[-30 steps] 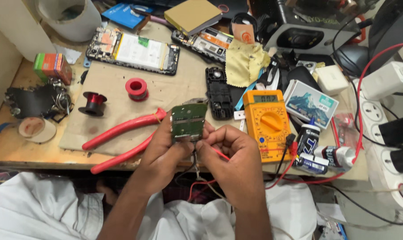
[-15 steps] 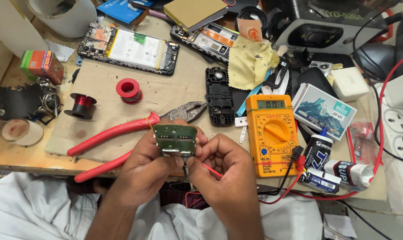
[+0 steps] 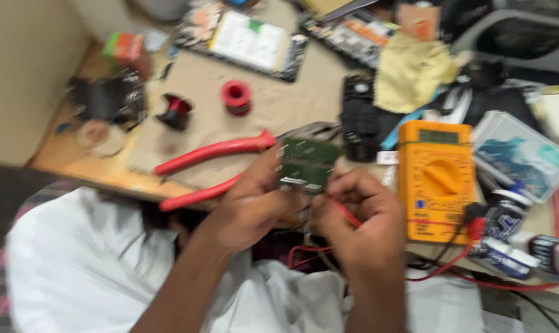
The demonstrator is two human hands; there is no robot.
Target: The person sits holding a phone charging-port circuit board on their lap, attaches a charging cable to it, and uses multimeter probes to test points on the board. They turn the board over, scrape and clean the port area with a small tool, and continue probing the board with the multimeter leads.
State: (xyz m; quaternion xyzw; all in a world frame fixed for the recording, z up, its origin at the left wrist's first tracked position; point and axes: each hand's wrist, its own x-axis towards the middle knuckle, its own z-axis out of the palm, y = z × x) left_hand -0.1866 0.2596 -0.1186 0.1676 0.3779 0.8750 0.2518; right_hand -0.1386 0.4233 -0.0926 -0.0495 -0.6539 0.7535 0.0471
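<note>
Wooden bench point(image 3: 100, 172) is seen cluttered and blurred: red-handled pliers point(image 3: 211, 149) at 9 o'clock of the hands, red spool point(image 3: 236, 97) at 11, orange multimeter point(image 3: 436, 179) at 3, yellow cloth point(image 3: 409, 77) at 1. Green circuit board point(image 3: 307, 163) is held at centre, w/ left hand point(image 3: 254, 206) closed round its left edge. Right hand point(image 3: 359, 219) is curled tight just beside the board, a red lead point(image 3: 344, 213) pinched in its fingers.

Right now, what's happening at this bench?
A person holds a small green circuit board up over the desk edge, left hand gripping its side, right hand below it pinching a thin red wire. Red-handled pliers lie just behind, an orange multimeter to the right. The picture is blurred.
</note>
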